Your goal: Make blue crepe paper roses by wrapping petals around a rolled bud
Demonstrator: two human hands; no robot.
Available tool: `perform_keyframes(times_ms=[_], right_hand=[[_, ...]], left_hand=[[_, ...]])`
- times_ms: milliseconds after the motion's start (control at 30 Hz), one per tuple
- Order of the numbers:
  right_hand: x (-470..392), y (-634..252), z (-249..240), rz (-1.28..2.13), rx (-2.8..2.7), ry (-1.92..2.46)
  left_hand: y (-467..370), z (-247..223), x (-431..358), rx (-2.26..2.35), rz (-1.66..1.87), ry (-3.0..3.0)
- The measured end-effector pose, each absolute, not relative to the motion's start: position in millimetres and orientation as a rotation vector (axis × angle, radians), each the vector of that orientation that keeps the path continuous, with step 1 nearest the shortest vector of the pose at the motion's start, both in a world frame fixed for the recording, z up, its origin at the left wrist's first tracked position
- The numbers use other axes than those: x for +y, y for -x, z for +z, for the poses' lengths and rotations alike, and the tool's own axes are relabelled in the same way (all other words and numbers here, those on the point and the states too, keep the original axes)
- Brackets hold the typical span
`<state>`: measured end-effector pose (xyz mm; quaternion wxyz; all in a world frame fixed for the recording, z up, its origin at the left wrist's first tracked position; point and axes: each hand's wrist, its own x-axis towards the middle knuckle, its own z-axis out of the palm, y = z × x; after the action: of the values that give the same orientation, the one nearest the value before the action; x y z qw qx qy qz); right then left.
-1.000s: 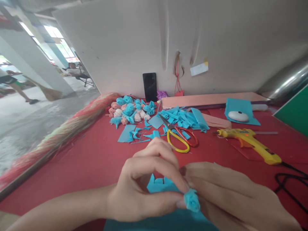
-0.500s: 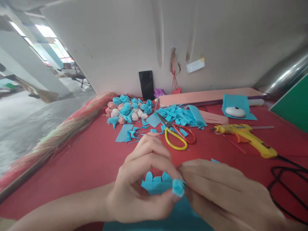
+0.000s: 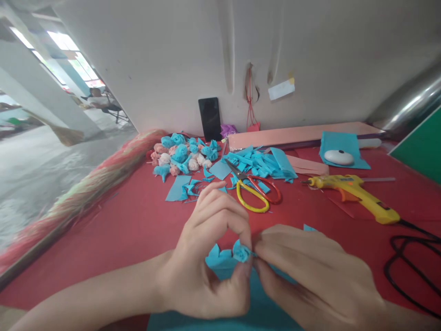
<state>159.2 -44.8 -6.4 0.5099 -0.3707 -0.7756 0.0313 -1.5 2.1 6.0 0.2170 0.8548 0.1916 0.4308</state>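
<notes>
Since the earlier frame, your blue paper rose (image 3: 241, 253) has moved leftward and upward, to just below and right of the frame's center. Your left hand (image 3: 193, 266) holds it, thumb and forefinger pinched at its edge with the remaining fingers curled above. Your right hand (image 3: 320, 271), lower right, is narrow, its fingertips brought together at the rose's tail; how firmly they grip, you cannot tell. Behind the rose, at bottom center, lies a blue sheet (image 3: 268, 312) with a scalloped edge. Beyond your hands, on the red desk (image 3: 120, 220), scissors (image 3: 242, 176) with one yellow and one red handle lie against blue scraps (image 3: 262, 165). Finished paper flowers (image 3: 181, 153), blue, pink and white, are heaped left of the scraps; a yellow glue gun (image 3: 374, 204) rests at right.
</notes>
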Motion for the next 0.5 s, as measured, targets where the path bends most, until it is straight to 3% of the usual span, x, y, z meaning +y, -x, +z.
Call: perform_keyframes(times_ms=[500], right_hand=[[-42.1,-153.4,-12.8,-0.355,-1.888,0.889]], left_hand=[[4.8,9.4,5.0,0.481,0.946,-2.412]])
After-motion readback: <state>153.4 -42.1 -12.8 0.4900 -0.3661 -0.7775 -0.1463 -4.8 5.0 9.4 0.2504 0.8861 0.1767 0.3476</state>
